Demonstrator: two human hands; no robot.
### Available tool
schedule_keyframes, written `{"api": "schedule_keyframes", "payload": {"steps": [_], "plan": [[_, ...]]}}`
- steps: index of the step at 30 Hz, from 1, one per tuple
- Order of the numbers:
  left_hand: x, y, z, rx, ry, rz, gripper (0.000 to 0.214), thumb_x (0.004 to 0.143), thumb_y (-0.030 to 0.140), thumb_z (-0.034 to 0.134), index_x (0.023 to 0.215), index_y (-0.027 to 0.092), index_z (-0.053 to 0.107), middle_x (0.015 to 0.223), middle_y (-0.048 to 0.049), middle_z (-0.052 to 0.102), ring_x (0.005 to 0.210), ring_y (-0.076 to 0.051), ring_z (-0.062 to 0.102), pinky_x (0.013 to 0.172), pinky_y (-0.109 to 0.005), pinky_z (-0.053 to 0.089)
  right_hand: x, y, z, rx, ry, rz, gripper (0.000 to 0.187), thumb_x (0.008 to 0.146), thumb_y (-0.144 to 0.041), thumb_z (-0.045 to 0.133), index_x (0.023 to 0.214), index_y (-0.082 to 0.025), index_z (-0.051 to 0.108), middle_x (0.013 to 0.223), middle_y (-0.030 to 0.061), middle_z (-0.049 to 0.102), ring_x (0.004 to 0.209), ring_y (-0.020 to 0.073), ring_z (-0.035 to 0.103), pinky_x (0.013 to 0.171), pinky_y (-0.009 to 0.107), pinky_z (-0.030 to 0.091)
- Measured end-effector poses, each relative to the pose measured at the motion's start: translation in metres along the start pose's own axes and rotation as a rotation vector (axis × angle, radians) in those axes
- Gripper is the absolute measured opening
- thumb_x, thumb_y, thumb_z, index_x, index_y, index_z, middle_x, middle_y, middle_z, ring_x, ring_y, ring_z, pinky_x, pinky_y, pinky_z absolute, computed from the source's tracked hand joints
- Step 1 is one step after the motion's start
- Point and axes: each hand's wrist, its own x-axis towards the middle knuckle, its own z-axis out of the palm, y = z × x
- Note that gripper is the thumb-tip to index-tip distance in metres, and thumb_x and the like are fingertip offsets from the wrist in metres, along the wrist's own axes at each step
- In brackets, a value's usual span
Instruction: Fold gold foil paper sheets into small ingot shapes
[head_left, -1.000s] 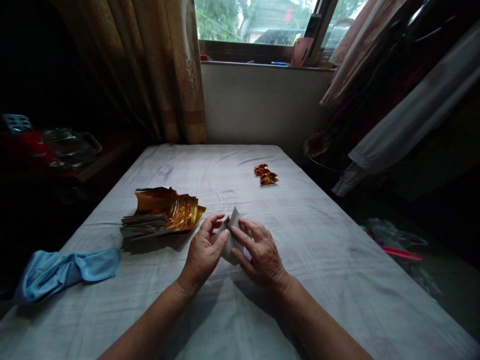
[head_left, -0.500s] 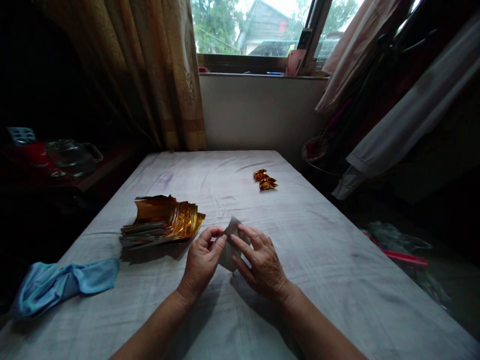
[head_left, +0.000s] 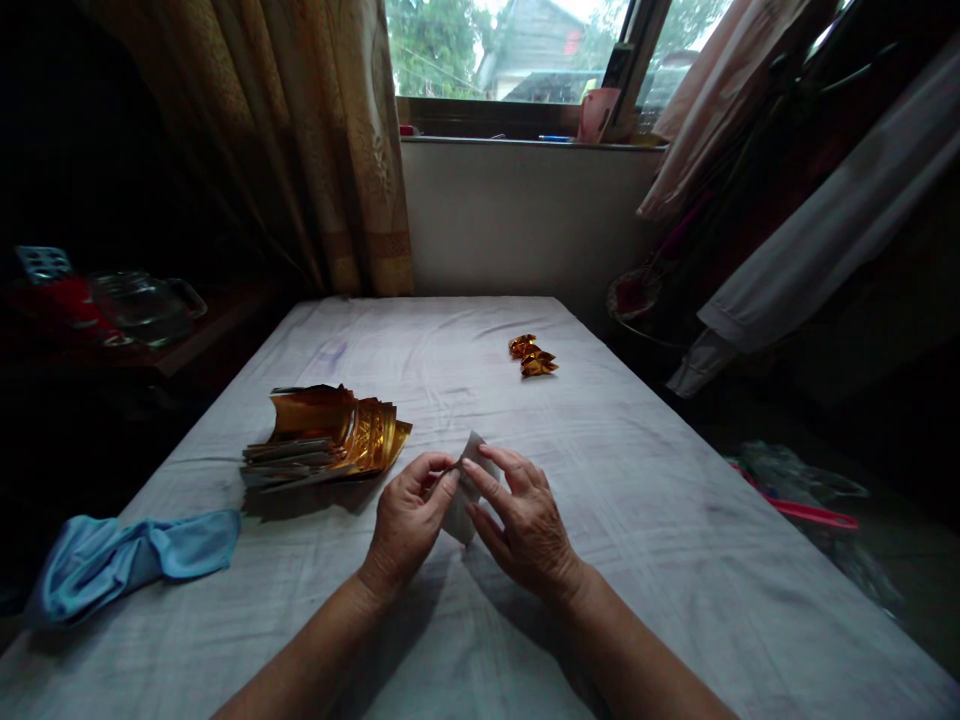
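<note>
Between my two hands is a small sheet of paper (head_left: 460, 517), its greyish side showing, partly folded and held just above the cloth. My left hand (head_left: 409, 513) pinches its left edge between thumb and fingers. My right hand (head_left: 524, 518) grips the right side, with the index fingertip pressed near the paper's middle. Left of my hands lies a stack of gold foil paper sheets (head_left: 315, 440), curled and fanned out. Farther off to the right sit a few folded gold foil pieces (head_left: 537, 362).
A white sheet (head_left: 660, 560) covers the work surface. A crumpled blue cloth (head_left: 142, 558) lies at the left edge. At far left a glass jug (head_left: 146, 308) stands on a dark side table. Clothes (head_left: 810, 220) hang at right, and a curtain (head_left: 315, 150) hangs by the window.
My fingers have shifted only slightly on the paper, both hands still gripping it. The view has tilted down a little.
</note>
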Motion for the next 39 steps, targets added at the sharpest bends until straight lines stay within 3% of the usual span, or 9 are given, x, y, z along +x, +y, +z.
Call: {"api": "schedule_keyframes", "payload": {"steps": [11, 17, 25, 39], "plan": [[-0.001, 0.0, 0.0, 0.009, -0.018, 0.046, 0.017, 0.084, 0.035, 0.062, 0.087, 0.019, 0.069, 0.08, -0.0012, 0.071, 0.071, -0.014, 0.067, 0.064, -0.02, 0.053, 0.0, 0.001, 0.001, 0.01, -0.003, 0.011, 0.047, 0.095, -0.029, 0.053, 0.142, -0.026, 0.05, 0.135, 0.013, 0.053, 0.123, 0.0285, 0.051, 0.1, 0.047, 0.045], [0.001, 0.003, -0.002, 0.042, 0.037, 0.087, 0.016, 0.081, 0.033, 0.064, 0.084, 0.019, 0.071, 0.079, -0.0017, 0.069, 0.071, -0.014, 0.066, 0.064, -0.021, 0.052, 0.001, 0.0, 0.0, 0.01, 0.037, -0.015, 0.045, 0.094, -0.027, 0.053, 0.14, -0.023, 0.051, 0.132, 0.014, 0.054, 0.121, 0.0283, 0.052, 0.098, 0.046, 0.047], [0.008, -0.002, -0.005, -0.057, 0.055, -0.033, 0.022, 0.076, 0.037, 0.065, 0.083, 0.017, 0.069, 0.077, -0.0021, 0.071, 0.069, -0.016, 0.065, 0.065, -0.023, 0.052, 0.002, 0.0, -0.002, 0.008, 0.027, -0.015, 0.042, 0.093, -0.027, 0.055, 0.134, -0.02, 0.056, 0.134, 0.0153, 0.055, 0.123, 0.0289, 0.052, 0.097, 0.046, 0.047], [0.011, -0.004, -0.006, -0.109, 0.081, -0.095, 0.027, 0.073, 0.042, 0.068, 0.084, 0.017, 0.068, 0.076, -0.0017, 0.071, 0.064, -0.014, 0.063, 0.059, -0.022, 0.049, 0.0, 0.003, 0.002, -0.017, 0.043, 0.019, 0.044, 0.093, -0.028, 0.055, 0.136, -0.022, 0.052, 0.14, 0.0166, 0.049, 0.128, 0.0311, 0.049, 0.098, 0.049, 0.047]]}}
